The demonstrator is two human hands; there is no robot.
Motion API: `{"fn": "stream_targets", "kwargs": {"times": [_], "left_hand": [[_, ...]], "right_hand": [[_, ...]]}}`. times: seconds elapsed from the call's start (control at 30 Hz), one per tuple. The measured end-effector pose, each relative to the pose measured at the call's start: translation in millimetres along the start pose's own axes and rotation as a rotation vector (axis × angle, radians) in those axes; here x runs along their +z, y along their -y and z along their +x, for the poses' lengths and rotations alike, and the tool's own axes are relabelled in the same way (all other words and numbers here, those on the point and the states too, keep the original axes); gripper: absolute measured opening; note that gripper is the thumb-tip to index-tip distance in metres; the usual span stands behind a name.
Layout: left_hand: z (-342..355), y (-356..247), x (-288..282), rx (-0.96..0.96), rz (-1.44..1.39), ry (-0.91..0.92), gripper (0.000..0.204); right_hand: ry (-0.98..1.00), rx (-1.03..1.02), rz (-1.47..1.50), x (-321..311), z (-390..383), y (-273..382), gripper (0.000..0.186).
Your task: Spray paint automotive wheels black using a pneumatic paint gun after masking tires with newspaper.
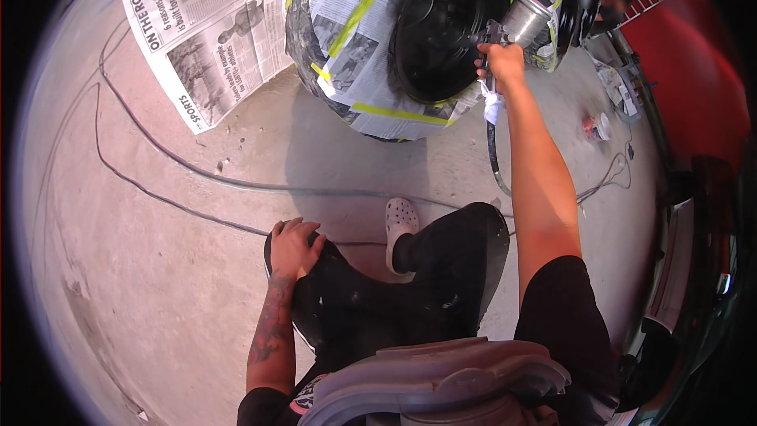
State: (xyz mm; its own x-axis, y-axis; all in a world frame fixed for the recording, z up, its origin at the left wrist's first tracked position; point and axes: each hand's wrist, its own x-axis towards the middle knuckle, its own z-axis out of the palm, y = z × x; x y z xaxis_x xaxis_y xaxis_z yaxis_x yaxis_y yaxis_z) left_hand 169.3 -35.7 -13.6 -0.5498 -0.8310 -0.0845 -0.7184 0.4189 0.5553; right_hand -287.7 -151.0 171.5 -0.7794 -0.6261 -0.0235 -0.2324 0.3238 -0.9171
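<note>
My right hand, arm stretched forward, is wrapped round the grip of a spray gun with a silver metal cup. White cloth or tape is wound below the grip, where a dark hose runs down. The gun is in front of a wheel with a glossy black rim. Newspaper held by strips of yellow tape masks the tyre around it. My left hand lies on my bent left knee, fingers apart, holding nothing.
Long hoses trail across the concrete floor. Loose newspaper sheets lie left of the wheel. At right are a small red-and-white tub and a red vehicle. A moulded mauve-brown piece covers the lower edge.
</note>
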Motion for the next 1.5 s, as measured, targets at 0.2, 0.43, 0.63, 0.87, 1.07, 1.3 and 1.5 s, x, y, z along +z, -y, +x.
{"fn": "stream_targets", "kwargs": {"times": [0.2, 0.43, 0.63, 0.87, 1.07, 1.3, 1.5], "left_hand": [[-6, 7, 0, -0.035, -0.017, -0.017, 0.029], [-6, 11, 0, -0.015, -0.030, -0.016, 0.028], [-7, 9, -1, -0.027, -0.030, -0.027, 0.027], [0, 5, 2, -0.026, -0.046, -0.002, 0.027], [2, 4, 5, -0.018, -0.034, -0.029, 0.027], [4, 3, -2, -0.073, -0.036, 0.063, 0.033], [7, 1, -2, -0.053, -0.022, 0.060, 0.031]], "right_hand": [[-0.008, 0.010, 0.067, -8, 2, -15, 0.013], [0.054, -0.003, 0.199, -3, -12, -7, 0.016], [-0.097, -0.057, -0.095, -17, -24, -15, 0.018], [-0.037, -0.107, 0.119, 1, -31, -4, 0.030], [-0.332, -0.355, -0.339, -18, -10, -45, 0.041], [0.094, -0.135, 0.036, -31, -63, -46, 0.023], [-0.118, -0.346, -0.235, -42, -67, -63, 0.027]]}}
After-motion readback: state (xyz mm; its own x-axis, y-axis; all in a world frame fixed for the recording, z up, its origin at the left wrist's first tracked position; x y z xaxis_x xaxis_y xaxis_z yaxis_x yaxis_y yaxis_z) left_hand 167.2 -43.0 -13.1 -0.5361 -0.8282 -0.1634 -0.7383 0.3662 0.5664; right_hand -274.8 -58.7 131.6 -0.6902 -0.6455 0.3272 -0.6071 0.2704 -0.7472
